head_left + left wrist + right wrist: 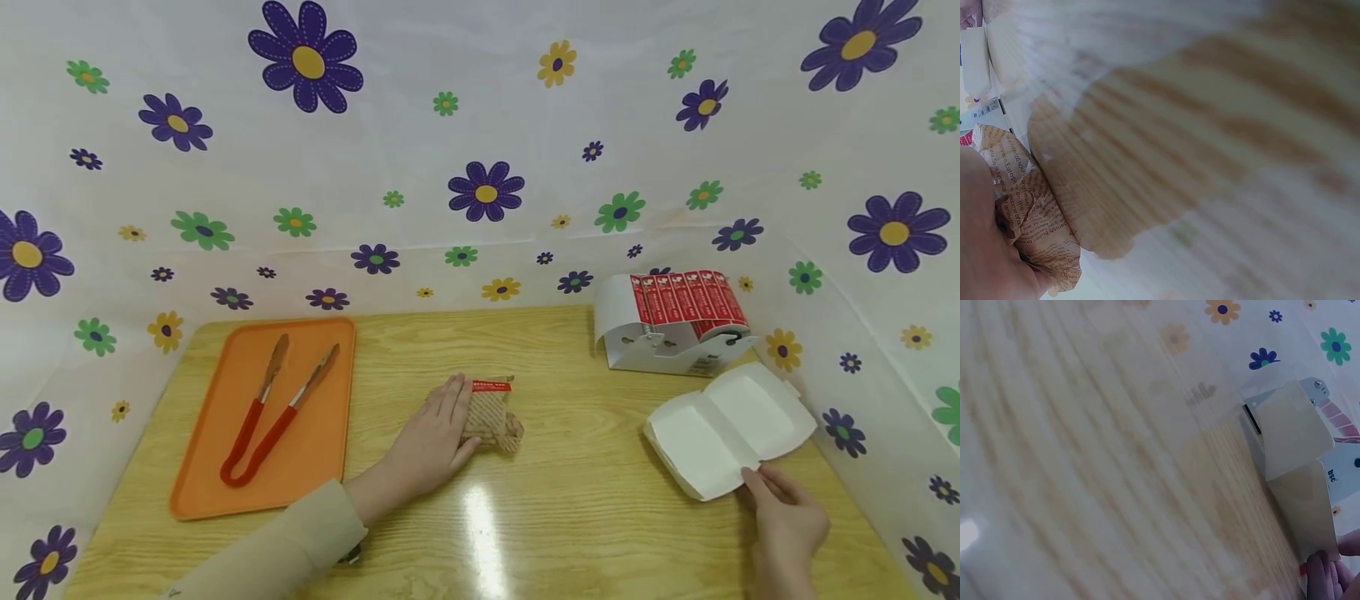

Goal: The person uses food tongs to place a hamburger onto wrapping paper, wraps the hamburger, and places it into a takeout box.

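My left hand (435,433) lies over the left part of a paper-wrapped package (489,417) at mid-table, fingers across it and thumb at its near side. Brown paper printed with text covers this package, and a red label strip crosses its far edge. What is inside stays hidden. In the left wrist view, the crumpled wrapper (1041,219) shows beside the palm. On the right, my right hand (783,508) pinches the near edge of a white clamshell takeout box (693,442), which lies unfolded with its lid back. The right wrist view shows fingers (1317,575) at its edge.
An orange tray (198,467) at the left bears red-handled metal tongs (262,442). Behind the takeout box stands a white label dispenser (652,358) with red label rolls (686,296). Flower-printed sheeting (420,150) borders the wooden table (555,508).
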Demonstrator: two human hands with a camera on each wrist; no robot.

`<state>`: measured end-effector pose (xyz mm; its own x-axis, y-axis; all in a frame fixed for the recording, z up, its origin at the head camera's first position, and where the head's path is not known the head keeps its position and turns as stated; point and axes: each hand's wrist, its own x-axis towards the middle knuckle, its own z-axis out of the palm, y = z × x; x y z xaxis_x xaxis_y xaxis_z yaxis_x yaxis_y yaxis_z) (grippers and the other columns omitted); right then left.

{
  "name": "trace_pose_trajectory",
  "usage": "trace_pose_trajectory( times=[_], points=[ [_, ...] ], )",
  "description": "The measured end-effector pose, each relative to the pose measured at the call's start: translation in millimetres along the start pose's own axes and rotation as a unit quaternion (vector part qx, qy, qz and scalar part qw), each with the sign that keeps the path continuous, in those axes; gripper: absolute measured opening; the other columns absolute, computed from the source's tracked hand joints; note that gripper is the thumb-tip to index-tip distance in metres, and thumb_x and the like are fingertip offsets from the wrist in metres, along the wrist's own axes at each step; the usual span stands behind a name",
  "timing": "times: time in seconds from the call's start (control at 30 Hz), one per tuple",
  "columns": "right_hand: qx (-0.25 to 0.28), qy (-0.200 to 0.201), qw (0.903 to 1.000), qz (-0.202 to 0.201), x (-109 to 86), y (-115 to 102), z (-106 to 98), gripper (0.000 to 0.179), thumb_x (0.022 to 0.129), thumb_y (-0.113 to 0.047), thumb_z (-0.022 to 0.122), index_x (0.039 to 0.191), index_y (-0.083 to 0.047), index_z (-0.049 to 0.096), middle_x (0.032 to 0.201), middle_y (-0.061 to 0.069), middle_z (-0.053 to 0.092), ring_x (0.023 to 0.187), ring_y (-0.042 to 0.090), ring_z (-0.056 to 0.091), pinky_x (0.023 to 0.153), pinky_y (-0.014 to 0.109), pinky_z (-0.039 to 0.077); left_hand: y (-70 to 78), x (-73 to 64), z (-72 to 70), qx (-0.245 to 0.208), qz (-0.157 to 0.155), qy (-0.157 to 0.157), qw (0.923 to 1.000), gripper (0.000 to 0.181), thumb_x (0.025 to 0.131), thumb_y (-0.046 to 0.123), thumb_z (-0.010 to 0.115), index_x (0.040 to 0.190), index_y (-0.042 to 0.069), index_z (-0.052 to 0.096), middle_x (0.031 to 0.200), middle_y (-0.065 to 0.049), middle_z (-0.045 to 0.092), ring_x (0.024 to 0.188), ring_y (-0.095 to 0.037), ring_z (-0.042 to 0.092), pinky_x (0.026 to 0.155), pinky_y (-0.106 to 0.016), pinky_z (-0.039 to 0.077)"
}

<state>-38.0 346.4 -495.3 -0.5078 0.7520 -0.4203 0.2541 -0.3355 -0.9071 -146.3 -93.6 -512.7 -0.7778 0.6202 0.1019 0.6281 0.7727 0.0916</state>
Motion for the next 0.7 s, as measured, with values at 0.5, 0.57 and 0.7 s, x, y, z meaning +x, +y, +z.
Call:
trace_pose_trajectory(
  times=[0.5,0.57,0.7],
  points=[
    [0.133,0.023,0.9903,-0.035,-19.2,-14.0,-3.7,0.030,0.093,0.008,0.072,0.082,-0.018,0.081,0.073,-0.010,0.073,0.064,-0.001,0.071,0.062,0.012,0.061,-0.5,0.6,1.0,0.007,0.004,-0.001,1.0000,0.082,0.112,0.048,0.046,0.165,-0.009,0.021,0.169,-0.030,0.031,0.160,-0.040,0.033,0.131,-0.050,0.033],
    [0.146,0.022,0.9879,-0.049,-25.3,-20.4,-0.7,0.025,0.093,0.008,0.072,0.090,-0.015,0.081,0.078,-0.008,0.073,0.072,0.000,0.071,0.066,0.012,0.062,-0.5,0.8,0.7,0.006,0.005,-0.001,1.0000,0.082,0.112,0.048,0.046,0.165,-0.009,0.021,0.169,-0.030,0.031,0.160,-0.040,0.033,0.132,-0.050,0.033],
    [0.134,0.003,0.9882,-0.075,-35.4,-35.3,10.5,0.020,0.094,0.005,0.073,0.101,-0.013,0.079,0.086,-0.006,0.072,0.084,0.003,0.070,0.074,0.012,0.062,-0.3,0.9,-0.3,0.004,0.005,-0.002,1.0000,0.083,0.111,0.048,0.047,0.165,-0.009,0.020,0.169,-0.030,0.031,0.160,-0.040,0.032,0.132,-0.051,0.033]
  ],
)
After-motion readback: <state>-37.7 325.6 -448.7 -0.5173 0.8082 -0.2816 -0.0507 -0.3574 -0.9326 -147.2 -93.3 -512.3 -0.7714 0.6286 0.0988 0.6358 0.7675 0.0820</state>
